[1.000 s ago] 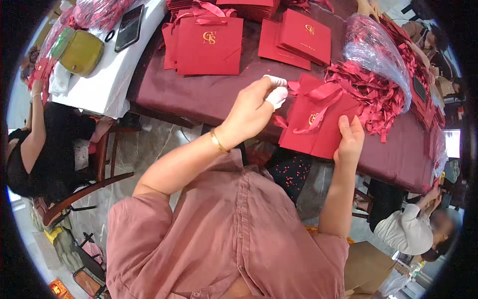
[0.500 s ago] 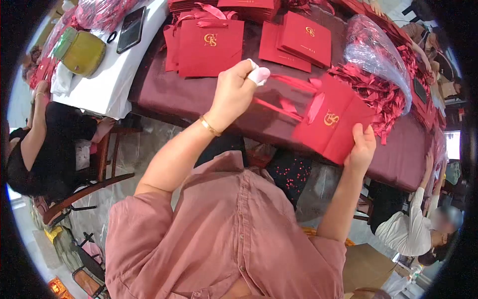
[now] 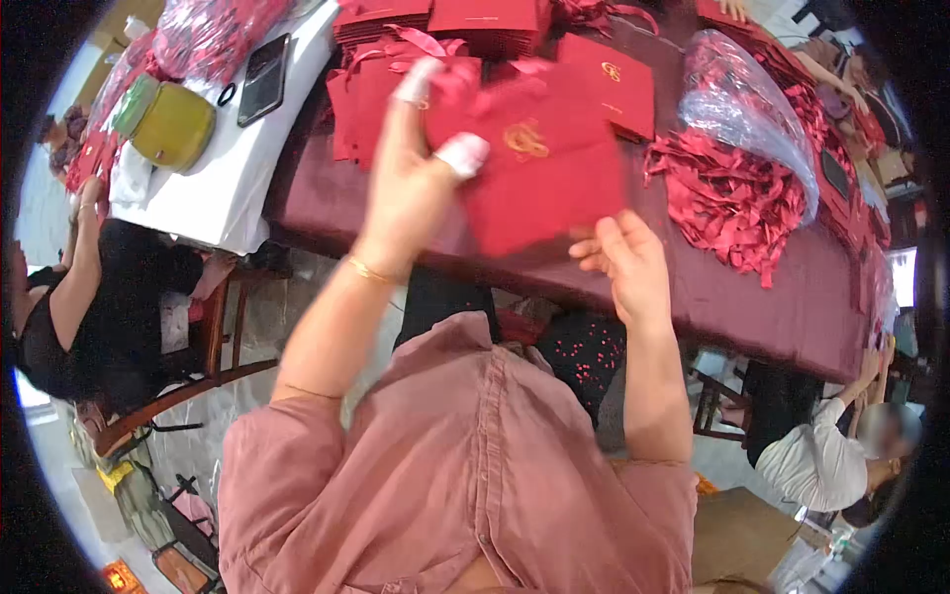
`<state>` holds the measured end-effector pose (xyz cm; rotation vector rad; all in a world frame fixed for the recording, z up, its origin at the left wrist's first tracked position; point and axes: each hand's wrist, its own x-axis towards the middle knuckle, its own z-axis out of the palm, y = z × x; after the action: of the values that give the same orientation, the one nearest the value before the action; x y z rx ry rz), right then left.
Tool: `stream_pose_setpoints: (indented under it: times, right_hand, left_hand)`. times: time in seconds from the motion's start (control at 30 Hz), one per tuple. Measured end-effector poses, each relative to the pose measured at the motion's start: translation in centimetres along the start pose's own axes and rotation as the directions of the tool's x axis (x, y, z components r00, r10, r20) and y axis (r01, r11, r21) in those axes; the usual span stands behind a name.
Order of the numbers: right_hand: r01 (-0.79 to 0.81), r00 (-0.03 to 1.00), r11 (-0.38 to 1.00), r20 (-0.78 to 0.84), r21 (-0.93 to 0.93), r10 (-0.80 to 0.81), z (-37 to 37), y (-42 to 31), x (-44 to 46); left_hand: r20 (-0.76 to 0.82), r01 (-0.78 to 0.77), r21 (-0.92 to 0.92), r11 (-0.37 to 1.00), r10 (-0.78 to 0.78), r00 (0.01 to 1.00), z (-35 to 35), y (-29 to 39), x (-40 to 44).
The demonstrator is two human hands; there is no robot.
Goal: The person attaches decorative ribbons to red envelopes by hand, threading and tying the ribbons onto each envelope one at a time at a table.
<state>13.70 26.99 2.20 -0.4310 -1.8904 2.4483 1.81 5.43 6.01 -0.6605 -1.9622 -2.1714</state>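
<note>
A small red paper gift bag (image 3: 559, 183) with a gold logo is lifted above the table, blurred by motion. My left hand (image 3: 406, 193), white covers on its thumb and forefinger, is at the bag's upper left, by the pink ribbon handle (image 3: 460, 84). It appears to hold the bag there, though the exact grip is smeared. Beside the bag's lower right corner is my right hand (image 3: 633, 265), fingers apart and nothing gripped in them. Several red bags (image 3: 371, 119) lie behind my left hand, and more flat ones (image 3: 618, 89) are behind the lifted bag.
Loose red ribbons (image 3: 732, 203) spill from a clear plastic bag (image 3: 742, 99) on the right of the dark cloth. Left, a white-covered surface (image 3: 233, 183) bears a phone (image 3: 264, 79) and a green-lidded jar (image 3: 168, 124). Other people sit at both sides.
The gift bag has swung left and turned more upright. My right hand has moved left and its fingers have come off the bag. My left thumb and forefinger have spread apart.
</note>
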Motion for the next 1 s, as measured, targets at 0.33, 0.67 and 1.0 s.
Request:
stream_pose_setpoints:
  times: [0.33, 0.67, 1.0]
  right_hand:
    - [0.277, 0.676, 0.167, 0.068, -0.946, -0.734, -7.7, -0.6, 4.4]
    - [0.02, 0.747, 0.237, -0.143, -0.971, -0.649, -4.9, -3.2, 12.6]
    - [-0.256, 0.875, 0.191, -0.311, -0.948, -0.37, -2.2, -5.3, 17.3]
  left_hand:
    - [0.017, -0.199, 0.895, 0.399, 0.416, 0.909, -6.8, -4.1, 2.1]
    - [0.321, -0.513, 0.754, 0.411, 0.45, 0.833, 1.3, -4.2, -3.8]
    - [0.059, -0.048, 0.533, 0.845, 0.019, 0.998, 6.6, -6.8, 1.3]
